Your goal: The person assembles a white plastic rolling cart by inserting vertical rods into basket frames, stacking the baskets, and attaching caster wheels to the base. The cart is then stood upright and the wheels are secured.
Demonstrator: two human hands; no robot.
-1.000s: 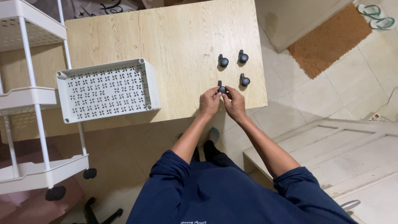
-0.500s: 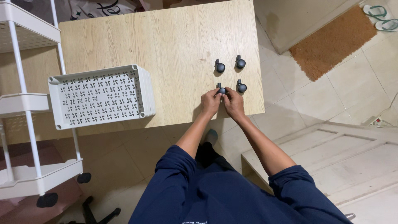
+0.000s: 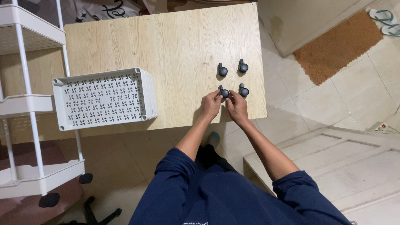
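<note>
Both of my hands meet at the near right part of a light wooden table (image 3: 175, 46). My left hand (image 3: 211, 104) and my right hand (image 3: 237, 106) pinch one small black caster wheel (image 3: 224, 93) between their fingertips, on or just above the tabletop. Three more black caster wheels stand close by: one just right of it (image 3: 243, 91), and two farther back (image 3: 222, 71) (image 3: 243, 67). They form a rough square with the held wheel.
A white perforated plastic tray (image 3: 104, 98) lies upside down on the table's near left. A white wheeled shelf cart (image 3: 25, 104) stands at the left. To the right there are a tiled floor, a brown doormat (image 3: 337, 46) and sandals (image 3: 385, 23).
The view has shifted slightly, so the table sits a little differently in frame. My hands stay together on the same caster wheel; the other wheels and the tray have not moved.
</note>
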